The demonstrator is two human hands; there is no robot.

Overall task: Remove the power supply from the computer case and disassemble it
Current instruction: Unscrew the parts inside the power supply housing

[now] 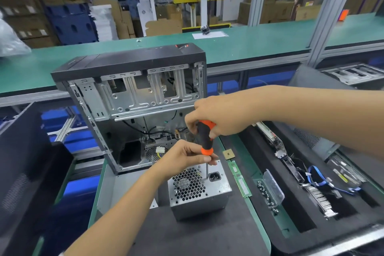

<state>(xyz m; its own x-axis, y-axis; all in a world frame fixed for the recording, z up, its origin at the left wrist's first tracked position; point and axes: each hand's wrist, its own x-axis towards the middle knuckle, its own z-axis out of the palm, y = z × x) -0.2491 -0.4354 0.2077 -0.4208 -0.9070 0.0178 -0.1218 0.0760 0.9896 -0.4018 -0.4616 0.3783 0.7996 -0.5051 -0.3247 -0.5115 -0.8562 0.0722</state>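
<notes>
Item: power supply (199, 193), sitting lower centre of the frame on the dark mat, out of the computer case (133, 97) standing just behind it.

Screwdriver (205, 141): standing near upright, tip meeting the fan-grille face beside the socket.

Right hand (216, 116) is gripping the handle from above; left hand (187, 156) is pinching the collar, nearer the unit.

Grey power supply (199, 191) on mat, open computer case (133, 108) behind
</notes>
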